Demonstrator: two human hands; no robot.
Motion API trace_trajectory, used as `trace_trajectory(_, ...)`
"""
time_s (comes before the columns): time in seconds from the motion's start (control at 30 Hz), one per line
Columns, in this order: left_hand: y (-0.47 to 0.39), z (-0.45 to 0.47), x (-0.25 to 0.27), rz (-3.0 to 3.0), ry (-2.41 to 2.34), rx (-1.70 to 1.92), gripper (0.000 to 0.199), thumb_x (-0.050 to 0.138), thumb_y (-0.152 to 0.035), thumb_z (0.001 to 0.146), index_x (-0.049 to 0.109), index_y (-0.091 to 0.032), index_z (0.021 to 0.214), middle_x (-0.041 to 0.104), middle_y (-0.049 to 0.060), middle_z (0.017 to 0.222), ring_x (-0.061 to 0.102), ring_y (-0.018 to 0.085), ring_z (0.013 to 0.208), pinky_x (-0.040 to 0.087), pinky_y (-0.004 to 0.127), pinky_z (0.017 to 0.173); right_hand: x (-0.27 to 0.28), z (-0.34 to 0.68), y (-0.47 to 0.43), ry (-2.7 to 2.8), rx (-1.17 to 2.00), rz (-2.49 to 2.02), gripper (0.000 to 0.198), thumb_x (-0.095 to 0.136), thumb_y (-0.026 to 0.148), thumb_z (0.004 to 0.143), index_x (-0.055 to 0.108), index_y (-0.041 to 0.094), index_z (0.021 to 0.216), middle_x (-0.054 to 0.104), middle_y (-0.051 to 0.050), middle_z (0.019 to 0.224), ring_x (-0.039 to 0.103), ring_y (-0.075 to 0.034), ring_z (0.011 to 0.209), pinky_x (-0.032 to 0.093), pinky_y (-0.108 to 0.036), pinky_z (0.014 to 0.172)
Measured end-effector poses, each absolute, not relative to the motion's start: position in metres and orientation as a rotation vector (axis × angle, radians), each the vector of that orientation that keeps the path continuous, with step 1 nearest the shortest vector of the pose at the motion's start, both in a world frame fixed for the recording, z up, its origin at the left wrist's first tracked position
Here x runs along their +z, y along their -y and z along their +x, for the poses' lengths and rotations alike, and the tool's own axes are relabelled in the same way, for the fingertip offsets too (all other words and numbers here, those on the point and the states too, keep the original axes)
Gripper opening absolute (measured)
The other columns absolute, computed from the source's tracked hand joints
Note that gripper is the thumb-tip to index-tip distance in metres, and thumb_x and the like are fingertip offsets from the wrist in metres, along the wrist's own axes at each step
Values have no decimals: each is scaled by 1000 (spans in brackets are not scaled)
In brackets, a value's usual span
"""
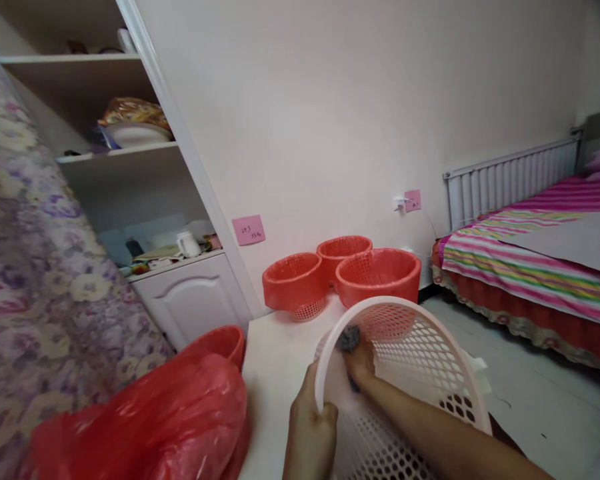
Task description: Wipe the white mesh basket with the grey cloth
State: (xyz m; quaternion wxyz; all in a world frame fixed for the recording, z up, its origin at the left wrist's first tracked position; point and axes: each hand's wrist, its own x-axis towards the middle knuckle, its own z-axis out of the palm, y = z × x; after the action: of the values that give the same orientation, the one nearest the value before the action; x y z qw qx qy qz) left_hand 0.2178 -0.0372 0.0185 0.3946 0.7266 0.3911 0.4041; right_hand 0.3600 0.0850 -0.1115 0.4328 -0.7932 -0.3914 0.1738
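Your left hand [310,427] grips the tilted white basket's [430,360] near rim, while your right hand [360,363], inside it, closes on a dark scrubber [349,339].

Soft, even daylight, faint shadows, mild overall blur, and wide-angle bending toward the edges.

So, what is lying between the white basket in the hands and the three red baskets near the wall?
In the head view, only bare white tabletop lies between the white basket and the red baskets.
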Motion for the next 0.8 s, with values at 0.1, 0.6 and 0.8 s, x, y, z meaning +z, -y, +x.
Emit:
trace_trajectory(0.1,31,214,16,1822,-973,1036,71,41,-7,61,47,-12,131,53,11,139,44,23,132,27,40,115,-110,338,-79,1278,370,-1937,40,52,34,86,49,17,122,58,-11,119,56,-26,107,48,-46,86)
trace_trajectory(0.6,39,210,-5,1773,-1232,1345,61,37,-15,77,37,-16,137,48,9,141,41,22,135,29,37,115,-123,371,-63,2603,-145,-1745,18,69,20,72,67,13,87,70,-10,97,64,-28,94,51,-54,84)
trace_trajectory(0.8,28,207,-15,1799,-1192,1358,62,37,-12,73,39,-16,135,51,9,138,44,22,133,32,37,114,-84,358,-60,2488,-522,-1313,31,42,23,89,51,14,116,62,-11,113,59,-27,92,50,-42,73)
